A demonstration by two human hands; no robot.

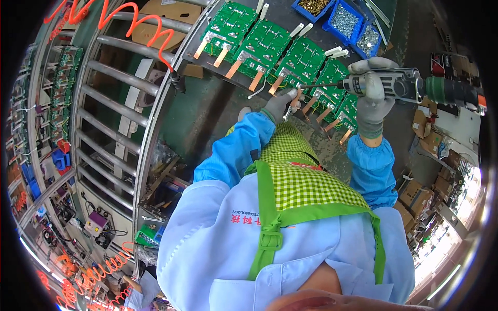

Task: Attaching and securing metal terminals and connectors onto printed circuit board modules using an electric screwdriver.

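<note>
My right hand [372, 98], in a grey glove, is wrapped round a grey and black power screwdriver [407, 85]. Its long thin bit [326, 84] points left toward the lower edge of a green circuit board [302, 59]. There my gloved left hand [279, 104] has its fingers closed about a copper strip [297, 97] at that edge. A small silvery metal piece [287, 113] shows beside those fingers; its kind is unclear. More green boards [264, 44] stand in a row, each with copper strips [233, 68] jutting toward me.
Blue bins [345, 23] of small metal hardware sit at the far side of the dark bench [280, 11]. Left of it runs a metal roller conveyor [116, 106], with an orange coiled hose [137, 18] hanging above. Cardboard boxes [423, 124] are at the right.
</note>
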